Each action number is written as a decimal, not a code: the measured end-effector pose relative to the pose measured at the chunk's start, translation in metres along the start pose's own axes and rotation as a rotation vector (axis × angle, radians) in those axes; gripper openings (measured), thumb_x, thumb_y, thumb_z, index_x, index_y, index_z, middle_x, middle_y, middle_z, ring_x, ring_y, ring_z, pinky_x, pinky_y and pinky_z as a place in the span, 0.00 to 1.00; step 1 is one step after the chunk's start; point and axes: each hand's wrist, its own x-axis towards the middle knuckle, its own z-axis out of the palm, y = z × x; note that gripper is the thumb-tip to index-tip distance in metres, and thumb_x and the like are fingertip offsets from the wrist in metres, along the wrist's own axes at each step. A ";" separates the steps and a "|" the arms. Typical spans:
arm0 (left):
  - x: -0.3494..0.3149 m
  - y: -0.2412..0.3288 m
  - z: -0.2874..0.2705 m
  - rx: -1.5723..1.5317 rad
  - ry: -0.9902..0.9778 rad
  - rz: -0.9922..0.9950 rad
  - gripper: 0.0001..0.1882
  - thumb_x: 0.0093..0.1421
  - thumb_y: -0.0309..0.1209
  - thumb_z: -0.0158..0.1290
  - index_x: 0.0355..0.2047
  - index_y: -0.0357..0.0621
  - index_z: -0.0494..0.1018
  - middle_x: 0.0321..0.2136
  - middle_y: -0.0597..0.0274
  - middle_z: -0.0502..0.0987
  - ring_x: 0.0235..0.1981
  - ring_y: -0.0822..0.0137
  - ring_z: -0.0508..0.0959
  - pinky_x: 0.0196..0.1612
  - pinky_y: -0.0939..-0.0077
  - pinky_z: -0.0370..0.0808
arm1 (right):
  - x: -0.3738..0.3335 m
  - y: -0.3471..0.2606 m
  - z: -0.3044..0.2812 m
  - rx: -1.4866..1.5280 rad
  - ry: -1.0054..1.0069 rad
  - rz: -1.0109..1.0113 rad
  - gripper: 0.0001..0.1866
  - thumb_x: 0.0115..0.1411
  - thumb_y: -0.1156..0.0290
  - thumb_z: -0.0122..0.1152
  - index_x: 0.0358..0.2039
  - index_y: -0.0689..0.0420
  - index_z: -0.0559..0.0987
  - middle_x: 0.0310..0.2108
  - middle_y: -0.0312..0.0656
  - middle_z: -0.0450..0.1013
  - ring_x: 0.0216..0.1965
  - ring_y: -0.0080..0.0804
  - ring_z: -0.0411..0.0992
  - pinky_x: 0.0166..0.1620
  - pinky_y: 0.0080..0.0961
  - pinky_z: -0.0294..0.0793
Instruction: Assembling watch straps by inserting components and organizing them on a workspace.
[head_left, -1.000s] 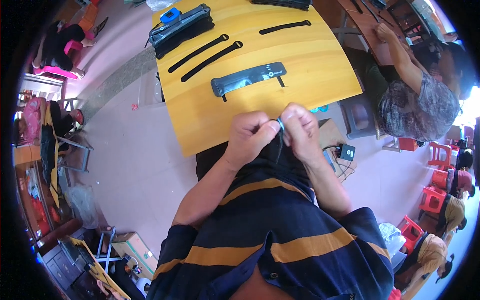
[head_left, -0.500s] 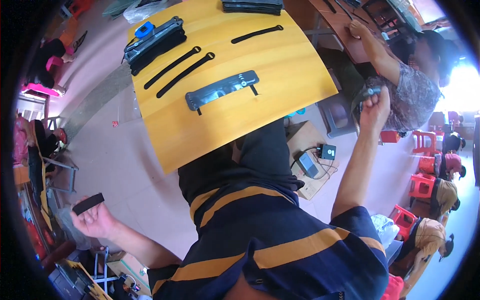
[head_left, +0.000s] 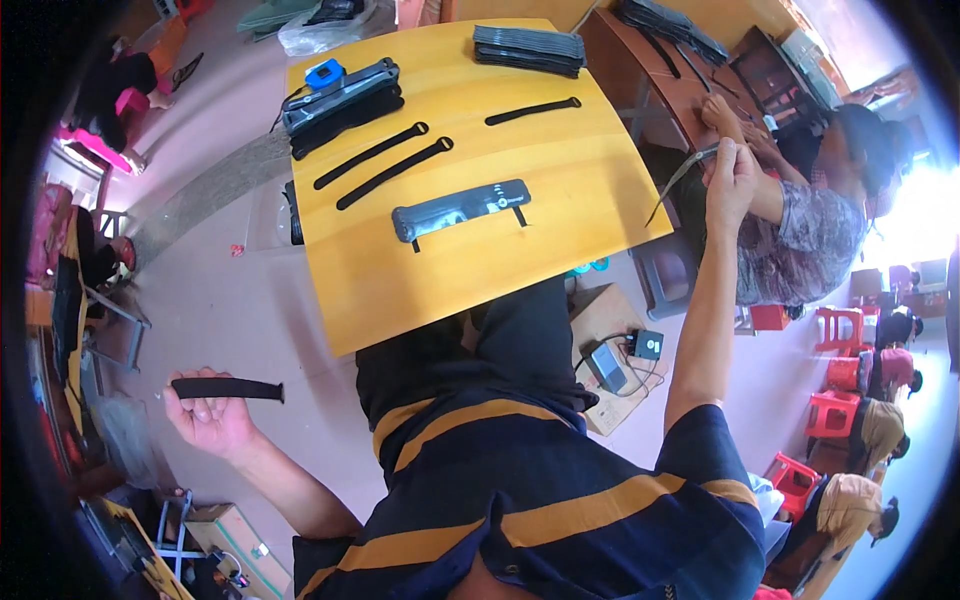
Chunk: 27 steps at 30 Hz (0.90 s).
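Observation:
Out to the lower left, my left hand point(head_left: 212, 422) is closed on a black hook-and-loop strap point(head_left: 235, 388), its looped end pointing right. My right hand point(head_left: 733, 185), raised past the table's right corner, pinches a thin, dark grey flat piece point(head_left: 676, 184) that shows almost edge-on; its kind is unclear. On the yellow table point(head_left: 480, 285) lies a shiny dark grey pouch point(head_left: 462, 210) with two short black tabs at its near edge. Beyond it are a pair of black straps point(head_left: 395, 173) at left and a single strap point(head_left: 533, 111) at right.
A stack of dark pouches with a blue device point(head_left: 324, 74) on top stands at the far left; another stack point(head_left: 528, 50) lies at the far edge. A co-worker point(head_left: 805, 230) sits close by my right hand. Below the table is a cardboard box point(head_left: 610, 400) with a power adapter.
The flat piece in my right hand has swung out toward the table, slanting down left. My left hand has moved slightly up and right, and its strap now extends further right. The view has shifted.

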 end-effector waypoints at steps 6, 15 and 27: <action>-0.013 -0.018 -0.009 -0.070 -0.015 -0.038 0.17 0.76 0.35 0.45 0.27 0.48 0.65 0.16 0.69 0.66 0.17 0.77 0.63 0.22 0.79 0.64 | -0.019 -0.019 0.080 -0.805 -0.054 -0.599 0.15 0.67 0.60 0.63 0.26 0.50 0.72 0.19 0.45 0.72 0.21 0.48 0.76 0.24 0.45 0.72; -0.033 -0.035 -0.002 0.023 0.139 0.018 0.11 0.74 0.34 0.47 0.32 0.48 0.65 0.17 0.73 0.65 0.15 0.80 0.59 0.20 0.81 0.63 | -0.102 0.000 0.178 -0.606 -0.436 -0.427 0.14 0.68 0.60 0.60 0.30 0.56 0.75 0.27 0.49 0.77 0.30 0.53 0.78 0.33 0.48 0.76; -0.037 -0.056 -0.022 0.037 0.317 -0.029 0.06 0.71 0.33 0.51 0.39 0.44 0.71 0.15 0.76 0.62 0.13 0.82 0.55 0.25 0.86 0.63 | -0.128 0.016 0.123 -0.644 -0.391 -0.374 0.14 0.66 0.69 0.61 0.49 0.62 0.80 0.48 0.54 0.77 0.50 0.55 0.76 0.55 0.46 0.75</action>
